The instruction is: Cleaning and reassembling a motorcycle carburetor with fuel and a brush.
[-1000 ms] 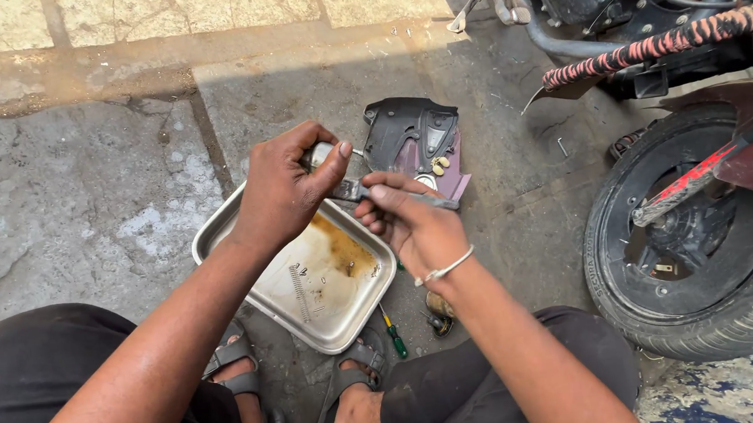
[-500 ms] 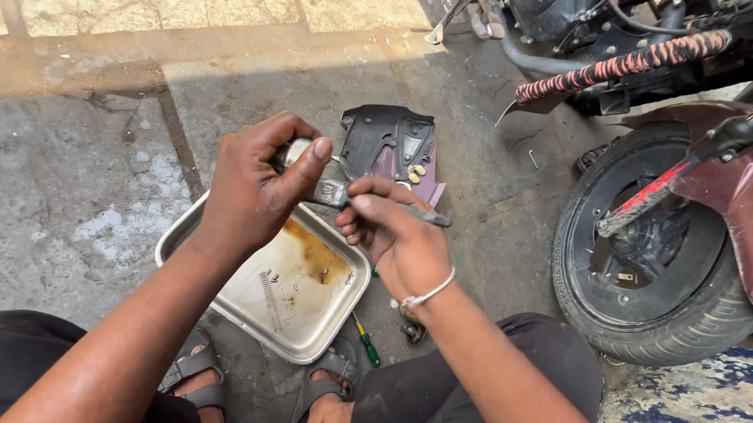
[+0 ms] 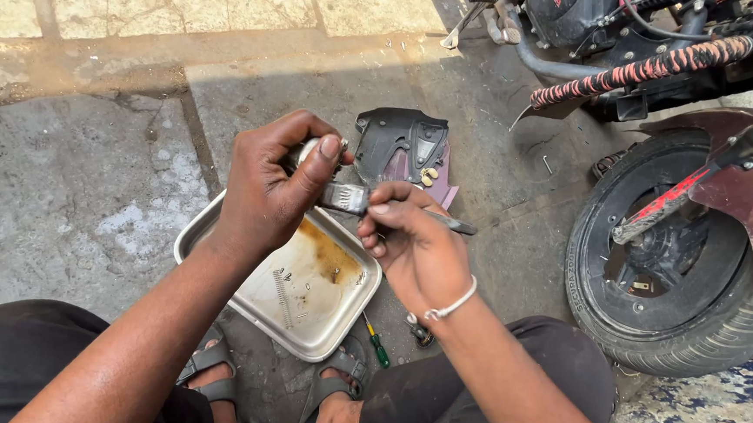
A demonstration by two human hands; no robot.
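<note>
My left hand (image 3: 266, 192) grips a small round metal part (image 3: 307, 149) above a shallow steel tray (image 3: 221, 225). My right hand (image 3: 414, 248) holds a small brush (image 3: 354, 198) by its dark handle, the bristle end touching the part at my left thumb. The tray lies on the concrete between my feet and holds a brown oily puddle (image 3: 327, 256), a thin spring (image 3: 282, 297) and tiny bits.
A black plastic cover (image 3: 399, 145) lies on the ground behind my hands. A green-handled screwdriver (image 3: 376, 346) lies by the tray. A scooter's rear wheel (image 3: 650, 264) and a motorcycle engine (image 3: 608, 14) stand to the right.
Both hands stay together over the tray; the brush has shifted a little against the metal part. The view has moved slightly, with the scooter wheel sliding left.
</note>
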